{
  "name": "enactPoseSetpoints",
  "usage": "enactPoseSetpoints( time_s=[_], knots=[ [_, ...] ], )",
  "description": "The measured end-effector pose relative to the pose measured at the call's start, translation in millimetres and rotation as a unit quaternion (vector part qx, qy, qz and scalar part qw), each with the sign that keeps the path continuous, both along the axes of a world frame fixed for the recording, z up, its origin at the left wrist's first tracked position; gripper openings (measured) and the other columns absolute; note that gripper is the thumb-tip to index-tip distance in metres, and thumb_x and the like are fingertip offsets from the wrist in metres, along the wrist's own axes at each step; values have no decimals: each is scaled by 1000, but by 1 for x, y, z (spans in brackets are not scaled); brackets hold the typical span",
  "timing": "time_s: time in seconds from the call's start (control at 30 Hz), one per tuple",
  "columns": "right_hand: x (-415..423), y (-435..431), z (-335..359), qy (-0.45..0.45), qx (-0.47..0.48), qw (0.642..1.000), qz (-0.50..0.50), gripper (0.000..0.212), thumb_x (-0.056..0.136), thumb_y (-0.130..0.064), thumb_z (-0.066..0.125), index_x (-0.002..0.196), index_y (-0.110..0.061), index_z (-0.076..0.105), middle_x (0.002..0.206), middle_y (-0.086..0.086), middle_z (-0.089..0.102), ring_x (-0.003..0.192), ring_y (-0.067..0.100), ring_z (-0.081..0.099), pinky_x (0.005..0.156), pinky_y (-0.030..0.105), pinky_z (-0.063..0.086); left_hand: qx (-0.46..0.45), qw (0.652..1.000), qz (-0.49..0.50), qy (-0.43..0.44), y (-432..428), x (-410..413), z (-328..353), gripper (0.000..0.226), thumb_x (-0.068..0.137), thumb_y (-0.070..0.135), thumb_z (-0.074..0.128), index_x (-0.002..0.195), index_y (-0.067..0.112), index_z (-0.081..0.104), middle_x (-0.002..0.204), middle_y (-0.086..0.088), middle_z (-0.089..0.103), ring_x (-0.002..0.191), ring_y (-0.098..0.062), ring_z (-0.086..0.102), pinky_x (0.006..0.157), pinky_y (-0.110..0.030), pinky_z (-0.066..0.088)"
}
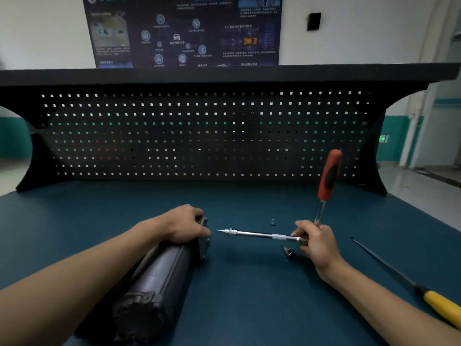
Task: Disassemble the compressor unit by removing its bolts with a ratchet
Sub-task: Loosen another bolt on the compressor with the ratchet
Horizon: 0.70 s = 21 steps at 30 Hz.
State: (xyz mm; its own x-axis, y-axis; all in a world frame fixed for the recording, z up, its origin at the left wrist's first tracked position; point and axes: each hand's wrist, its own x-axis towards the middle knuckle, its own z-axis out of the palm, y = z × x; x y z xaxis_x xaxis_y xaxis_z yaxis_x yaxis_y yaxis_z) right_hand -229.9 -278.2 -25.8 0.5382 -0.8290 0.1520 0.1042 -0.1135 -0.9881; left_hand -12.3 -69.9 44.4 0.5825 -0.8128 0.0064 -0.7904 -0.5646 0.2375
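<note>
A dark cylindrical compressor unit [154, 278] lies on the blue bench, its flanged far end under my left hand [185, 224], which grips that end. My right hand [315, 242] holds the head of a ratchet whose red and black handle [329, 174] stands upward. A long silver bolt [259, 234] sticks out leftward from the ratchet head. It hangs clear of the compressor, its tip a short gap from the flange.
A small dark bolt [273, 222] stands behind the long one, and a dark socket piece [288, 253] lies just in front of my right hand. A yellow-handled screwdriver [409, 283] lies at the right. A black pegboard [199, 136] closes off the back of the bench.
</note>
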Motion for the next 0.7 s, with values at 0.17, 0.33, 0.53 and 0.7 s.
enactPoseSetpoints(
  time_s=[0.17,0.33,0.53,0.7],
  knots=[
    [6,-3,0,-17,40,999,-10,37,95,-18,56,63,-1,56,41,-5,37,35,8,31,39,23,24,80,994,-45,-66,-13,0,12,69,51,70,54,102,27,71,124,18,51,119,-17,42,101,-40,41],
    [8,1,0,-21,59,998,3,34,96,-21,55,69,-2,55,40,-4,33,33,9,27,39,23,20,-37,993,-91,68,-12,7,2,20,74,40,74,88,27,76,85,9,72,81,-7,64,80,-30,53],
    [15,9,-1,-32,77,997,5,33,95,-20,56,67,-4,55,43,-4,34,34,9,26,35,21,20,-126,983,-104,87,-14,1,-4,12,77,23,78,89,24,76,64,15,62,57,-1,52,59,-16,41],
    [13,7,-4,-30,72,997,5,33,95,-21,57,66,-5,56,45,-3,31,35,10,25,37,20,19,-135,980,-119,88,-14,1,-4,5,82,25,77,87,26,78,54,18,57,50,1,48,52,-14,37]
  ],
)
